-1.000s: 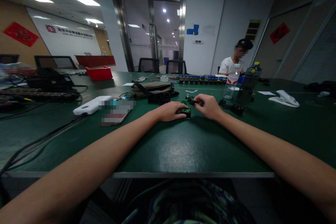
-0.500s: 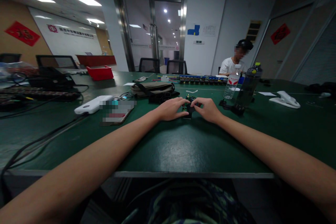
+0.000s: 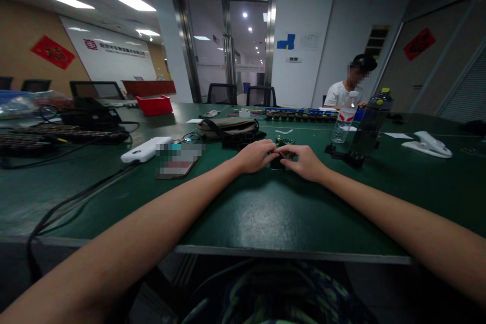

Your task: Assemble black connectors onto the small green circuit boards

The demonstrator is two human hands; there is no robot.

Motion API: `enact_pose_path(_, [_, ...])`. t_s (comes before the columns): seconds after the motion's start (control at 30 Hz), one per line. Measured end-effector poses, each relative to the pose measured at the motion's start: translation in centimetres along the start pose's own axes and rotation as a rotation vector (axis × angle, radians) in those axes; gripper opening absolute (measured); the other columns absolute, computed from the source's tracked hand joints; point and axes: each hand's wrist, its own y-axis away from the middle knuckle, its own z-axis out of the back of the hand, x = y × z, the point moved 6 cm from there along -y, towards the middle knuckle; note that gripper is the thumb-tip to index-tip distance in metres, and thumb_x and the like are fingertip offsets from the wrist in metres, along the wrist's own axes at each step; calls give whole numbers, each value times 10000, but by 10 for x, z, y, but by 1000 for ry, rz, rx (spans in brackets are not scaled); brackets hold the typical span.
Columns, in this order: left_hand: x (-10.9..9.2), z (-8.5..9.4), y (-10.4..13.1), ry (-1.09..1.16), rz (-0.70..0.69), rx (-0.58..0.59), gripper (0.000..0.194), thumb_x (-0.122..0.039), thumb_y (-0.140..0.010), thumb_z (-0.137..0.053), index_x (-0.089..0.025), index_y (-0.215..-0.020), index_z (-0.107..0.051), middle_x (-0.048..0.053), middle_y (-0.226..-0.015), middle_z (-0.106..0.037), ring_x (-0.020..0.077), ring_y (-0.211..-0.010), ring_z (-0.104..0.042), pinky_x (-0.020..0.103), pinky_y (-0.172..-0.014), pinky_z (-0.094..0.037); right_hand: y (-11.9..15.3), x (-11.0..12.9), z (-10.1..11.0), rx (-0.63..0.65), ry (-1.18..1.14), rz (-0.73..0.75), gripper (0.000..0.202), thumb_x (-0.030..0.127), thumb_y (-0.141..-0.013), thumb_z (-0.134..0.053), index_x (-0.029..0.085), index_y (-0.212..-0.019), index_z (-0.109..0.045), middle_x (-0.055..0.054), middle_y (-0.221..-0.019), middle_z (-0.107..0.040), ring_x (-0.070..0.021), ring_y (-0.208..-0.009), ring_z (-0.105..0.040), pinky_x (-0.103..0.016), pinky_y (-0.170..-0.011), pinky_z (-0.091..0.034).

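Observation:
A small black device (image 3: pixel 277 164) with a green circuit board and thin wires (image 3: pixel 284 140) at its far end lies on the table between my hands. My left hand (image 3: pixel 256 156) is closed at its left side, fingertips reaching over the device. From the right, my right hand (image 3: pixel 306 163) has its thumb and index finger pinched together over the device, their tips close to the left fingertips. Whatever sits in the right pinch is too small to make out. The fingers cover most of the device's middle.
A grey-brown pouch (image 3: pixel 228 129), a phone (image 3: pixel 178 162) and a white power bank (image 3: pixel 147 149) lie left. A water bottle (image 3: pixel 343 120), a dark bottle (image 3: pixel 368 126) and a white handheld device (image 3: pixel 427 145) stand right. Blue-black strips (image 3: pixel 299 114) lie beyond; a person (image 3: pixel 339 93) sits behind.
My hands have come closer together, and the fingertips now meet over the device. The left thumb has drawn in. The whole view has shifted slightly, moving the scene to the right.

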Motion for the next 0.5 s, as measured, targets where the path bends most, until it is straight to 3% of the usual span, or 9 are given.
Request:
enact_pose_path(0.1, [5, 2, -2, 108, 55, -100, 257, -317, -970, -461, -164, -862, -638, 57, -857, -651, 181, -830, -604, 295, -791, -470, 0, -5, 1, -30, -42, -30, 341, 160, -771, -646, 194, -1107, -692, 4, -794, -686, -133, -684, -606, -262, -669, -486])
enact_pose_path(0.23, [19, 4, -2, 268, 232, -254, 319, -356, -949, -469, -154, -778, -647, 37, -791, -671, 162, -760, -594, 270, -727, -455, -1, -12, 0, -62, -136, -85, 399, 219, -767, -669, 191, -1164, -635, 12, -761, -680, -130, -633, -583, -258, -622, -467])
enact_pose_path(0.5, [29, -5, -1, 357, 325, -260, 379, -403, -912, -493, -141, -721, -687, 24, -724, -694, 159, -703, -596, 268, -686, -429, 0, -20, 3, -112, -87, -111, 330, 269, -789, -666, 163, -1100, -702, -2, -763, -685, -138, -646, -579, -280, -643, -462])
